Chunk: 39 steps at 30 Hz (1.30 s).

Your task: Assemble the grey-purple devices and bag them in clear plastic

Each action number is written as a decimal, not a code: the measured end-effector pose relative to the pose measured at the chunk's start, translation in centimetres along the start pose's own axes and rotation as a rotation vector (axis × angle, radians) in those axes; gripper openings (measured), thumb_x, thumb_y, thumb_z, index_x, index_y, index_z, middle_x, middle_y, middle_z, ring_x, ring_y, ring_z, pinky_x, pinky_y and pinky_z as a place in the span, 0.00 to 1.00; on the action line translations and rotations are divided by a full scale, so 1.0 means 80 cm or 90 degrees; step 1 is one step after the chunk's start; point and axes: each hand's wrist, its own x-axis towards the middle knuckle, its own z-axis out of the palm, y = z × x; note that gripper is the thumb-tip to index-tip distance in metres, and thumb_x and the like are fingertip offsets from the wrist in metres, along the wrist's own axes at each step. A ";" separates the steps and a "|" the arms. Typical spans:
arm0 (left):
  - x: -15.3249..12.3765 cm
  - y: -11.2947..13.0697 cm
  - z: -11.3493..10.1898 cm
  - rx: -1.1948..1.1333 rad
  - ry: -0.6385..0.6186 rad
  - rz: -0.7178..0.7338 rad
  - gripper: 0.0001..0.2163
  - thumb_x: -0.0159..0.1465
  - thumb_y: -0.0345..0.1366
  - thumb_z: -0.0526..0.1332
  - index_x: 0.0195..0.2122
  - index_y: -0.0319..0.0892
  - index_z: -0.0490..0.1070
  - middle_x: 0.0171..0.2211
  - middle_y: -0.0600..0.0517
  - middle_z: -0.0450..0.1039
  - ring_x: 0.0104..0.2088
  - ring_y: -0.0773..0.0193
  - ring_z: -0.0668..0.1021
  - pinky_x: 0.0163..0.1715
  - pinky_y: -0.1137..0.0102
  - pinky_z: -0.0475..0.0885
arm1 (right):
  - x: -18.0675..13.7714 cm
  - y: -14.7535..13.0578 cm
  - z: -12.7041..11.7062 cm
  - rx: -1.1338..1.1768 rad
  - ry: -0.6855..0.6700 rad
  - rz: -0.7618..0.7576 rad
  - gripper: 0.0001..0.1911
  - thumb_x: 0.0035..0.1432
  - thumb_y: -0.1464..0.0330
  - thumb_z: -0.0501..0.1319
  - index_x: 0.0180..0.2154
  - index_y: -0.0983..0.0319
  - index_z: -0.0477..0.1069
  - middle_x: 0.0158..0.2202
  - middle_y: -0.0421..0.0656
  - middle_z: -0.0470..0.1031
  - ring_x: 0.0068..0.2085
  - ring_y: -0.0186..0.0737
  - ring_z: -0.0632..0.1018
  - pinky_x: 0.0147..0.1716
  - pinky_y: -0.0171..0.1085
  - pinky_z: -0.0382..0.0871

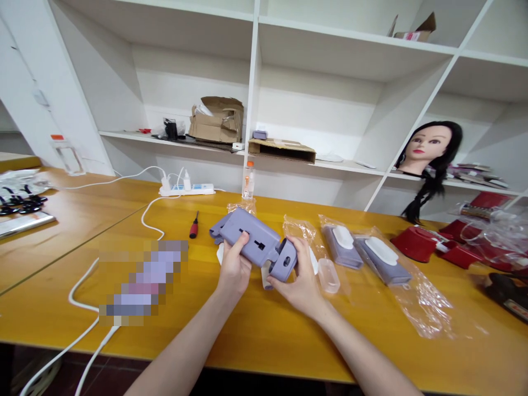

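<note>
Above the wooden table, a grey-purple plastic housing with two dark slots is tilted between both hands. My left hand grips its main body, the thumb lying on the face by one slot. At the lower right end, a purple end piece with a dark oval hole sits in the fingers of my right hand. The two parts touch or join by a narrow neck; which one I cannot tell. Beneath the hands, white pieces are partly hidden. Right of them lies a translucent plastic cup.
Two purple units with white oval pieces lie on clear bags to the right. A red-handled screwdriver, a pixelated object on a white cable, and a power strip are leftward. Shelves hold a mannequin head and cardboard boxes.
</note>
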 end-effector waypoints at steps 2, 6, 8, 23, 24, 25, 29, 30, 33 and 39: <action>-0.002 -0.004 0.000 0.007 -0.013 0.011 0.16 0.52 0.31 0.64 0.42 0.49 0.68 0.41 0.54 0.73 0.45 0.64 0.73 0.45 0.69 0.69 | 0.000 0.000 0.001 -0.003 -0.011 0.002 0.42 0.39 0.73 0.65 0.54 0.53 0.48 0.51 0.46 0.53 0.54 0.47 0.61 0.50 0.48 0.63; -0.008 -0.012 0.001 0.014 -0.021 0.017 0.14 0.53 0.33 0.64 0.41 0.47 0.67 0.41 0.53 0.72 0.45 0.62 0.73 0.43 0.67 0.70 | 0.000 -0.001 0.002 -0.028 -0.005 -0.005 0.41 0.39 0.74 0.64 0.54 0.54 0.47 0.50 0.46 0.53 0.54 0.46 0.61 0.52 0.47 0.60; -0.013 -0.014 0.004 0.019 -0.016 0.024 0.14 0.54 0.34 0.63 0.42 0.47 0.67 0.42 0.52 0.72 0.45 0.61 0.73 0.43 0.67 0.69 | 0.001 0.000 0.004 -0.039 -0.006 -0.004 0.42 0.39 0.74 0.64 0.54 0.55 0.46 0.50 0.46 0.53 0.54 0.46 0.61 0.53 0.48 0.59; -0.037 -0.018 0.007 0.057 -0.018 -0.011 0.24 0.57 0.37 0.60 0.54 0.55 0.56 0.47 0.51 0.71 0.42 0.62 0.76 0.40 0.68 0.71 | -0.011 0.002 0.023 -0.055 0.078 0.027 0.40 0.41 0.70 0.63 0.53 0.54 0.43 0.48 0.47 0.52 0.50 0.48 0.63 0.50 0.52 0.61; -0.038 -0.018 0.007 0.058 -0.015 -0.008 0.24 0.57 0.37 0.60 0.54 0.56 0.56 0.47 0.52 0.70 0.43 0.62 0.75 0.41 0.68 0.71 | -0.011 0.003 0.022 -0.053 0.072 0.028 0.41 0.41 0.70 0.63 0.53 0.54 0.43 0.48 0.47 0.52 0.50 0.48 0.64 0.50 0.52 0.61; -0.038 -0.018 0.007 0.060 -0.013 -0.005 0.24 0.57 0.36 0.60 0.54 0.56 0.56 0.47 0.52 0.70 0.44 0.62 0.75 0.41 0.69 0.71 | -0.010 0.004 0.021 -0.050 0.064 0.029 0.41 0.40 0.71 0.63 0.53 0.54 0.43 0.48 0.47 0.52 0.50 0.47 0.64 0.50 0.51 0.61; -0.039 -0.018 0.008 0.064 -0.011 -0.005 0.24 0.57 0.35 0.61 0.53 0.56 0.56 0.48 0.53 0.70 0.45 0.63 0.74 0.41 0.69 0.71 | -0.007 0.005 0.015 -0.040 0.023 0.041 0.42 0.39 0.72 0.64 0.53 0.55 0.43 0.48 0.47 0.53 0.49 0.46 0.65 0.49 0.49 0.63; -0.040 -0.018 0.008 0.066 -0.011 -0.006 0.24 0.57 0.35 0.61 0.53 0.56 0.56 0.48 0.53 0.69 0.45 0.62 0.74 0.41 0.69 0.71 | -0.007 0.004 0.013 -0.039 0.015 0.042 0.42 0.39 0.72 0.64 0.53 0.55 0.44 0.48 0.47 0.53 0.49 0.46 0.65 0.49 0.48 0.64; -0.042 -0.017 0.009 0.068 -0.004 -0.005 0.24 0.57 0.35 0.60 0.53 0.57 0.56 0.48 0.53 0.69 0.45 0.63 0.74 0.40 0.69 0.71 | -0.005 0.003 0.008 -0.043 -0.016 0.036 0.43 0.39 0.71 0.65 0.53 0.54 0.43 0.48 0.47 0.53 0.50 0.47 0.65 0.48 0.48 0.64; -0.045 -0.018 0.008 0.079 0.009 -0.012 0.25 0.56 0.37 0.61 0.54 0.58 0.55 0.49 0.53 0.69 0.44 0.62 0.75 0.39 0.69 0.72 | -0.011 0.002 0.018 -0.053 0.048 0.038 0.44 0.39 0.71 0.64 0.54 0.53 0.43 0.49 0.47 0.53 0.49 0.47 0.65 0.49 0.51 0.63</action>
